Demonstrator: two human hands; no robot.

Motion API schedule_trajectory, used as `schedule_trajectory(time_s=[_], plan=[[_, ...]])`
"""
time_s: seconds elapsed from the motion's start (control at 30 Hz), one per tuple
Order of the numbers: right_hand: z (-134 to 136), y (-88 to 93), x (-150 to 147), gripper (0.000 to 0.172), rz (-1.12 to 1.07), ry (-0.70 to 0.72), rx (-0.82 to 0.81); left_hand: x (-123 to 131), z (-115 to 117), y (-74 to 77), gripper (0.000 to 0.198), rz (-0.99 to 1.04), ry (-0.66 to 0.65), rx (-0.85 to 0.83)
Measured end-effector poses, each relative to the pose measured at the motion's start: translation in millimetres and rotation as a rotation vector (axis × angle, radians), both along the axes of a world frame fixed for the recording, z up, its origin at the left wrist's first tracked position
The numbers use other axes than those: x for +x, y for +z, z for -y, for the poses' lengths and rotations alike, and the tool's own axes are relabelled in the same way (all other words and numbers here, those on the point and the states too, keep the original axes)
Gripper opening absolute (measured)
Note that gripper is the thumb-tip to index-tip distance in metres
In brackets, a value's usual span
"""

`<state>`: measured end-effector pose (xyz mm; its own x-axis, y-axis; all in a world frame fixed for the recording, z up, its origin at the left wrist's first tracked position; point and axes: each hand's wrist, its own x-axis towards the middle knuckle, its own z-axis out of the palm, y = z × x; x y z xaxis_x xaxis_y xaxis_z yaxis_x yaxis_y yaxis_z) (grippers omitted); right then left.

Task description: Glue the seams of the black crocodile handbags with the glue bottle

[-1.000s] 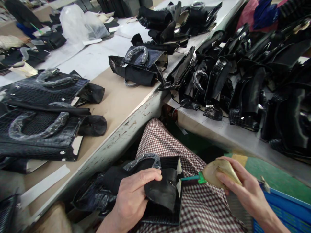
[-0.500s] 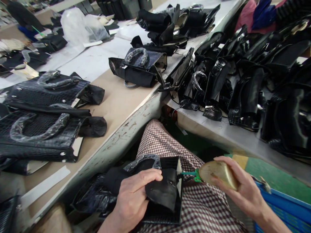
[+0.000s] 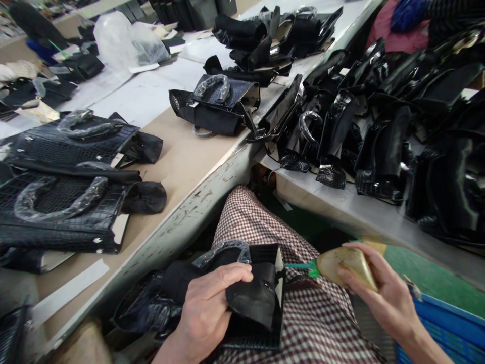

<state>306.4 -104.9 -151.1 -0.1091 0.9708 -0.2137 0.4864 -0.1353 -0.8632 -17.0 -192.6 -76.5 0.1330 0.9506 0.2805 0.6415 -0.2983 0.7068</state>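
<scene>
On my lap, over a checked cloth, lies a black handbag with a plastic-wrapped handle. My left hand is closed on it, thumb pressing a black flap near the bag's right end. A pale strip of lining shows along that end. In my right hand is a yellowish squeeze bottle, lying sideways. Its green cap and thin teal nozzle point left at the pale edge, a small distance off. What the bottle holds cannot be made out.
Black handbags lie on the table at left, near a white paper strip. Another handbag sits farther back. Many black bag pieces crowd the right-hand table. At lower right stands a blue crate.
My right hand has drawn the squeeze bottle a little to the right, so the nozzle tip has moved away from the bag's edge. My left hand and the bag stay nearly still.
</scene>
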Motion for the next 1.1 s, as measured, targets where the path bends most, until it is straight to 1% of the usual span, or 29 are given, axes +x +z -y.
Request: schedule_trajectory(time_s=[0.07, 0.2, 0.4, 0.5, 0.6, 0.77, 0.97, 1.1], plan=[[1, 4.6, -6, 0.044, -0.051, -0.024, -0.042, 0, -1, 1.0, 0.032, -0.002, -0.001, 0.013], [-1, 14.3, -15, 0.045, -0.092, -0.007, -0.116, 1, 0, 1.1, 0.032, 0.005, -0.003, 0.008], [2, 28.5, -14, 0.047, -0.106, -0.077, -0.195, 1, 1, 1.2, 0.032, 0.011, 0.006, 0.001], [4, 29.2, -11, 0.047, -0.114, -0.101, -0.203, 1, 1, 0.7, 0.033, 0.013, 0.000, 0.005], [7, 27.1, -10, 0.049, -0.159, -0.095, -0.252, 0, 2, -0.5, 0.032, 0.017, -0.006, 0.002], [13, 25.9, -12, 0.050, -0.306, -0.137, -0.360, 0, 1, 0.1, 0.033, 0.013, -0.015, 0.001], [21, 31.4, -15, 0.053, -0.446, -0.192, -0.456, 2, -2, 3.2, 0.035, -0.003, 0.010, 0.006], [20, 32.8, -19, 0.048, -0.527, -0.222, -0.499, 0, -3, 2.0, 0.036, 0.008, 0.001, 0.004]])
